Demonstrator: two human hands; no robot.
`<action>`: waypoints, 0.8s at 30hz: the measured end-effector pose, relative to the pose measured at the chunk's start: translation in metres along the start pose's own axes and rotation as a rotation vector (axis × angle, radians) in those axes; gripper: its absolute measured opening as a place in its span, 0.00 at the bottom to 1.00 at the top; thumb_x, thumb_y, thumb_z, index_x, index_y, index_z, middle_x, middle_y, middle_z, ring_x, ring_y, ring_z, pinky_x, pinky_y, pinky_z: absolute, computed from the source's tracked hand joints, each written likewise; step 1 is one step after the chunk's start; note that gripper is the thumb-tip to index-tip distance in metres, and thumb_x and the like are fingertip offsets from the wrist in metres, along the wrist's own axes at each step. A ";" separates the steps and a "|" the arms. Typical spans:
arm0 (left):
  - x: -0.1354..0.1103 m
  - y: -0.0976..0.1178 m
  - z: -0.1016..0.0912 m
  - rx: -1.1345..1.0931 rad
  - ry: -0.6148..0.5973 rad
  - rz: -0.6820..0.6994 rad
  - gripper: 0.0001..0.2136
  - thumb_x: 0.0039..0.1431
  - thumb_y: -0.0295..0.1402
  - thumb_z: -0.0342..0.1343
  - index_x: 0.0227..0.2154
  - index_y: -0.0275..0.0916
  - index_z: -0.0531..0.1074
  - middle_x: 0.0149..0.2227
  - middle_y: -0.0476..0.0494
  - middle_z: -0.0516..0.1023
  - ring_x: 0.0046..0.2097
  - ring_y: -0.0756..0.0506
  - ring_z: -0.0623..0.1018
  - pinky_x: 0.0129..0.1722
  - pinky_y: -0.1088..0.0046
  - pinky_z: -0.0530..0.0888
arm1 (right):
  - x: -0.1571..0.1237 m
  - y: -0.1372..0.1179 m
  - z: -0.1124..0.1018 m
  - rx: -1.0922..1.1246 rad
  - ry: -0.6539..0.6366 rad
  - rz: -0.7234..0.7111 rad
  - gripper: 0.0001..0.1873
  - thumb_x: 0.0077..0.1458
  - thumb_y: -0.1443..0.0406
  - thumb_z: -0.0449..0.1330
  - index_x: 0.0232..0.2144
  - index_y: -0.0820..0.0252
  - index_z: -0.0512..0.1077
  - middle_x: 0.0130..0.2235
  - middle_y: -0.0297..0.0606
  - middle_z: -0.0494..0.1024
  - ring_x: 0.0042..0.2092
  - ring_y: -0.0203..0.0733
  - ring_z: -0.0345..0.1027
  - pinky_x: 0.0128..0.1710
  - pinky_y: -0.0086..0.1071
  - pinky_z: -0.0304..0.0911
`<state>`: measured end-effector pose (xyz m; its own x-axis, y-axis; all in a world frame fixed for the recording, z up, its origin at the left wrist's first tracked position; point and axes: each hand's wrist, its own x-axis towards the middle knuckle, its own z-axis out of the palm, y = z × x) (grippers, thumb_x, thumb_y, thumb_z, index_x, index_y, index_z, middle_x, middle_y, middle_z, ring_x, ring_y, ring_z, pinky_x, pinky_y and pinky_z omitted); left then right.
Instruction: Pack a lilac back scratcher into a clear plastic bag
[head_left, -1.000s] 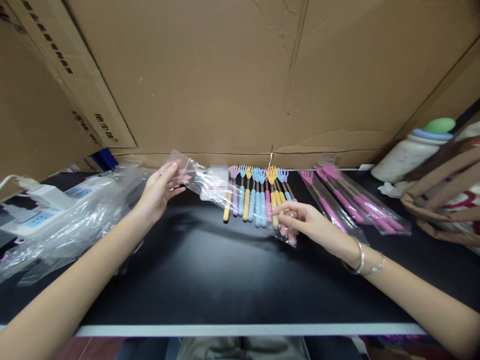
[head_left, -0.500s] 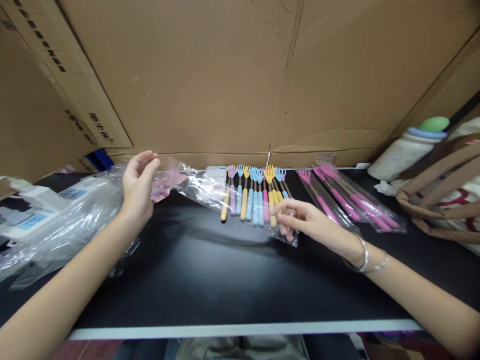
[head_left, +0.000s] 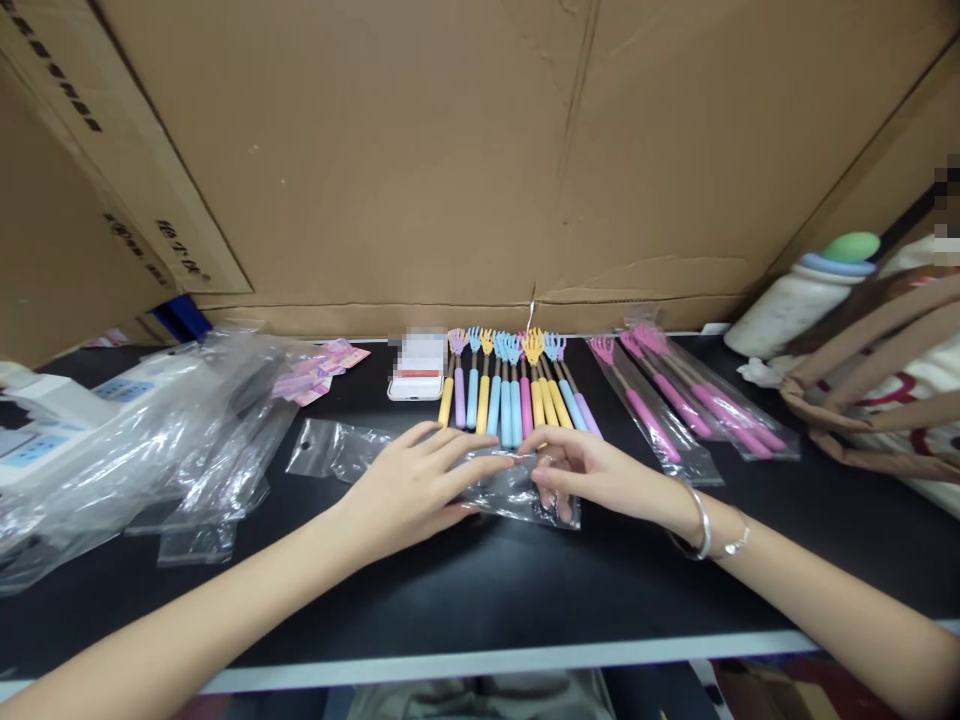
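Note:
A clear plastic bag (head_left: 502, 495) lies flat across the black table in front of me. My left hand (head_left: 412, 485) rests over its middle, fingers stretched out and apart. At the bag's right end, my right hand (head_left: 589, 470) has its fingers curled, with the film between them. Just beyond my hands is a row of back scratchers (head_left: 514, 400) with claw heads and yellow, blue, purple and pink handles. Farther right lie several pink back scratchers (head_left: 705, 390) in clear bags.
A pile of clear bags (head_left: 172, 440) covers the left side, over a white power strip (head_left: 45, 430). Pink cards (head_left: 322, 370) and a phone (head_left: 416, 370) lie at the back. A white bottle (head_left: 795, 310) and a cloth bag (head_left: 885, 390) stand right, before a cardboard wall (head_left: 420, 160).
My left hand has moved right and down from the card pile onto the plastic bag. The bag, held stretched and raised before, now lies lower on the table. My right hand stays at its right end.

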<state>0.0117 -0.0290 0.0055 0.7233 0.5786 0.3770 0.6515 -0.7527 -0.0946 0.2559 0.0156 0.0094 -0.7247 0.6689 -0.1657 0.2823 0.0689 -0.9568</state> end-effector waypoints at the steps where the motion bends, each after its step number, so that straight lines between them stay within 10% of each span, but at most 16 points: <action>1: 0.000 -0.001 0.001 -0.020 -0.016 -0.021 0.21 0.59 0.35 0.55 0.55 0.46 0.61 0.56 0.48 0.69 0.52 0.45 0.71 0.50 0.67 0.65 | 0.000 0.000 0.000 -0.012 0.002 -0.004 0.17 0.56 0.56 0.58 0.43 0.60 0.63 0.25 0.30 0.73 0.22 0.33 0.69 0.22 0.27 0.65; 24: 0.000 -0.006 -0.004 -0.222 -0.096 -0.190 0.24 0.57 0.47 0.54 0.53 0.46 0.59 0.50 0.48 0.72 0.47 0.43 0.74 0.44 0.69 0.69 | -0.001 -0.004 0.001 0.201 0.140 -0.052 0.21 0.54 0.58 0.60 0.47 0.57 0.61 0.39 0.36 0.74 0.31 0.36 0.73 0.32 0.30 0.65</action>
<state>0.0066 -0.0258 0.0092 0.6185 0.7346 0.2789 0.7188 -0.6724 0.1768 0.2553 0.0140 0.0128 -0.6371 0.7651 -0.0932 0.1055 -0.0333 -0.9939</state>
